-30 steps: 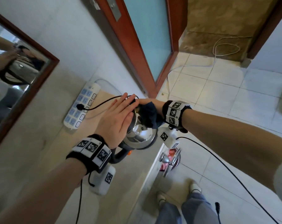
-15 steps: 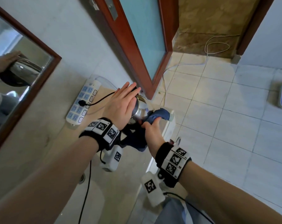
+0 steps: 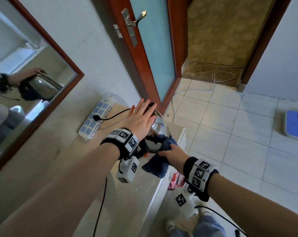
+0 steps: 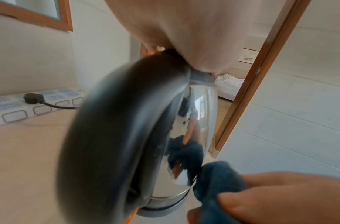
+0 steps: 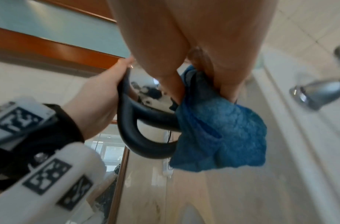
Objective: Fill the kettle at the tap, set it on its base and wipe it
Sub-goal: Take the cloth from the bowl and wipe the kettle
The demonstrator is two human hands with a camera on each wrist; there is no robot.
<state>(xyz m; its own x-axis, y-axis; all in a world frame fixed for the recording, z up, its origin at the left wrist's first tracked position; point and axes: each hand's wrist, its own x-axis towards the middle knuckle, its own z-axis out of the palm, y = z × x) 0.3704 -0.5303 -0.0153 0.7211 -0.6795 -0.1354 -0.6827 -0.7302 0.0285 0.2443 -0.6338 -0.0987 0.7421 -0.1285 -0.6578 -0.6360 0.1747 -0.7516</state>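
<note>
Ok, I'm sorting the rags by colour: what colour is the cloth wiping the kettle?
Blue; the cloth shows best in the right wrist view.

Bare forearms; each wrist wears a black band (image 3: pixel 122 139) with checkered marker tiles, a white cabled camera block (image 3: pixel 127 170) beneath; possibly jeans.

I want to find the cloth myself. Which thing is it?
Look at the beige counter beside the wooden door. A shiny steel kettle stands there. The cloth is the fuzzy dark blue bundle that the right hand presses against the kettle's side.
</note>
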